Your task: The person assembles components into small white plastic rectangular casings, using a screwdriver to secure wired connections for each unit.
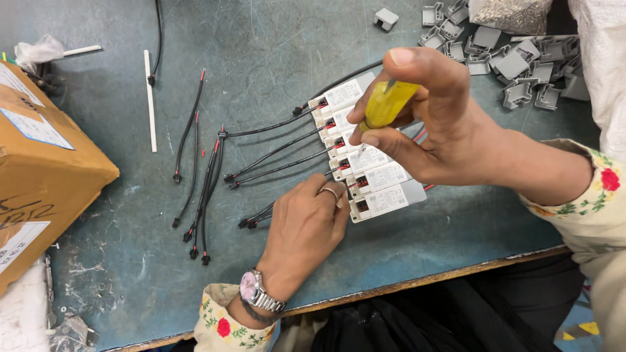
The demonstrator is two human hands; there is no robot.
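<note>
Several white rectangular driver boxes [381,195] lie side by side in a slanted row on the blue-green table [274,45], each with a black cable running left. My right hand [433,120] grips a yellow-handled screwdriver [386,104], its tip pointing down at the row's left ends. My left hand [303,228], with a ring and a wristwatch, rests on the table, its fingertips touching the lower boxes near their cable ends.
Loose black cables with red ends [199,176] lie left of the row. A brown cardboard box [42,169] stands at the left edge. Grey plastic caps [515,62] are heaped at the back right, beside a clear bag of small screws [508,13]. A white stick [150,101] lies further back.
</note>
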